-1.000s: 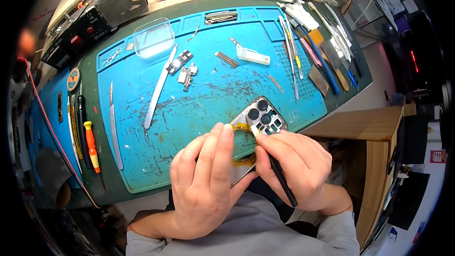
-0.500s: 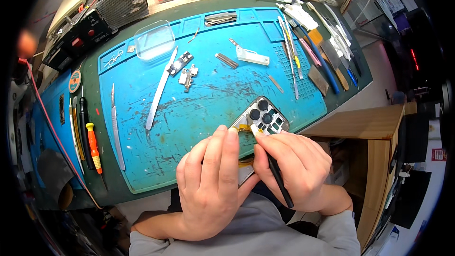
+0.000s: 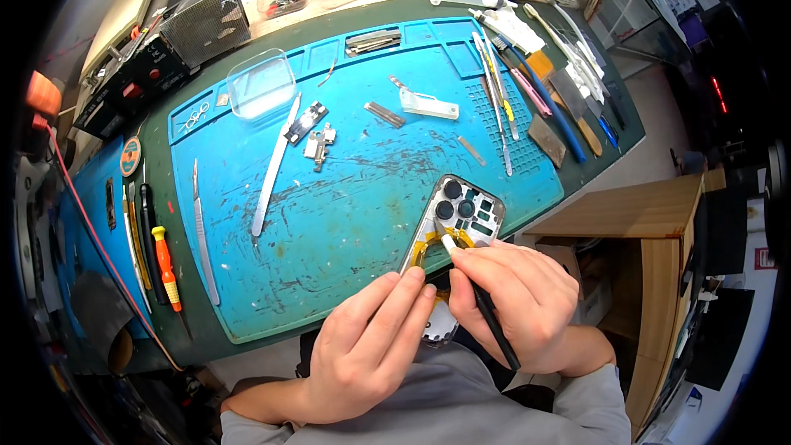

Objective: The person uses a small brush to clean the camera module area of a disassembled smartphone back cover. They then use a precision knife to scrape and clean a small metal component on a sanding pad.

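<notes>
My left hand point(image 3: 371, 346) is closed on a silver phone housing point(image 3: 489, 210) with three black lens rings at its upper end and a round opening edged with yellow film point(image 3: 424, 249). The housing is held at a slant over the front of the blue mat point(image 3: 305, 255), its lower end showing beyond my fingertips. My right hand point(image 3: 531, 309) grips a black pen-like tool point(image 3: 490, 317) with a white upper section, angled onto the yellow film beside the opening. The tool's working tip is small and hard to make out.
Small metal modules point(image 3: 319, 147), a long flat blade point(image 3: 268, 181) and a clear container point(image 3: 259, 82) lie on the mat. Tweezers and brushes point(image 3: 560, 115) crowd the right side, screwdrivers point(image 3: 163, 268) the left. A black boxy device point(image 3: 132, 86) stands back left; a wooden cabinet point(image 3: 626, 210) is right.
My left hand has moved downward, uncovering more of the yellow film and the housing's lower end. The housing and my right hand with the tool have shifted slightly down and right.
</notes>
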### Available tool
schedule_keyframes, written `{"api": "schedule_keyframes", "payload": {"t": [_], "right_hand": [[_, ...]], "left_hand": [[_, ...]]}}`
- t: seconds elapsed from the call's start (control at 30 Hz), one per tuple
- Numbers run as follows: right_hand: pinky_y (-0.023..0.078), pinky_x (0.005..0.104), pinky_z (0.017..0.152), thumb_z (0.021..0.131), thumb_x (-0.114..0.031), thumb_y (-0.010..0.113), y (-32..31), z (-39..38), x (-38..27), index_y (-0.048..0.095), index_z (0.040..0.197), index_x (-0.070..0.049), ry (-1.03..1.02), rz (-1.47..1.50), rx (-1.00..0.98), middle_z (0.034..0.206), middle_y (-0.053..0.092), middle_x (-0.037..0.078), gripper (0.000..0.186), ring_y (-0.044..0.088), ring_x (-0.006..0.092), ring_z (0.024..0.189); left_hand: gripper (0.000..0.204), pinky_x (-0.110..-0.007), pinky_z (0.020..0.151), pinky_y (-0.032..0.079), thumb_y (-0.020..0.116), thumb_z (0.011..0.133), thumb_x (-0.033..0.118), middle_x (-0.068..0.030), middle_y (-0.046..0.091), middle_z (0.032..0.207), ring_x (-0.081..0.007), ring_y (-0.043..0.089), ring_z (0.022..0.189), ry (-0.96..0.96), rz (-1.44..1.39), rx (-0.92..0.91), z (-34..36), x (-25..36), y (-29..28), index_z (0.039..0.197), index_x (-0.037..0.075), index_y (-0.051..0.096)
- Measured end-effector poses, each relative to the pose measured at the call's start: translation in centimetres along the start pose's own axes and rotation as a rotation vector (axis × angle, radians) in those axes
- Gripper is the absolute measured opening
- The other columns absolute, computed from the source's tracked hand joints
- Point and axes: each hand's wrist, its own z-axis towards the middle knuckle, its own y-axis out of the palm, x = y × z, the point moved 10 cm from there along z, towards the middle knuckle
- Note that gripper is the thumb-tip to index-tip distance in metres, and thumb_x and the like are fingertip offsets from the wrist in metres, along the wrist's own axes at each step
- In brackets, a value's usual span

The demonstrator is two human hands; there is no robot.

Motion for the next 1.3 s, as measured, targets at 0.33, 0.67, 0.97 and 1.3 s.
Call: {"api": "schedule_keyframes", "payload": {"t": [0.33, 0.67, 0.97, 1.3], "right_hand": [[0.067, 0.0388, 0.078, 0.085, -0.007, 0.086, -0.3, -0.3, 0.2, 0.079, 0.103, -0.001, 0.004, 0.001, 0.024, 0.088, 0.076, 0.009, 0.020, 0.077, 0.0255, 0.076], [0.068, 0.0385, 0.079, 0.086, -0.009, 0.086, 0.2, -0.4, 0.4, 0.079, 0.105, 0.000, 0.010, 0.006, 0.048, 0.090, 0.077, 0.010, 0.022, 0.077, 0.0265, 0.078], [0.068, 0.0376, 0.076, 0.081, -0.004, 0.088, -0.4, -0.2, 1.0, 0.079, 0.106, -0.001, 0.061, 0.206, -0.003, 0.094, 0.079, 0.012, 0.026, 0.079, 0.0291, 0.080], [0.069, 0.0420, 0.083, 0.083, -0.006, 0.085, -0.2, -0.8, 0.0, 0.078, 0.104, 0.000, 0.009, 0.253, -0.024, 0.092, 0.077, 0.013, 0.022, 0.079, 0.0289, 0.080]], "left_hand": [[0.043, -0.040, 0.094, 0.056, 0.076, 0.092, 0.030, -0.0148, 0.073, 0.133, -0.0324, 0.069, 0.121, 0.107, 0.078, 0.022, -0.3, 1.0, 1.6, 0.122, -0.001, 0.079], [0.024, -0.038, 0.103, 0.059, 0.073, 0.092, 0.011, -0.0095, 0.075, 0.128, -0.0272, 0.071, 0.124, 0.093, 0.083, 0.029, 0.3, 1.2, 1.7, 0.114, 0.005, 0.082], [0.025, -0.023, 0.069, 0.051, 0.072, 0.087, 0.005, -0.0101, 0.082, 0.120, -0.0151, 0.071, 0.089, 0.387, 0.094, 0.146, -0.8, 1.1, -1.7, 0.108, 0.004, 0.087], [0.023, -0.030, 0.069, 0.061, 0.081, 0.079, 0.002, -0.0146, 0.075, 0.109, -0.0200, 0.069, 0.083, 0.412, -0.126, 0.338, -3.1, 2.5, 0.4, 0.102, -0.003, 0.085]]}}
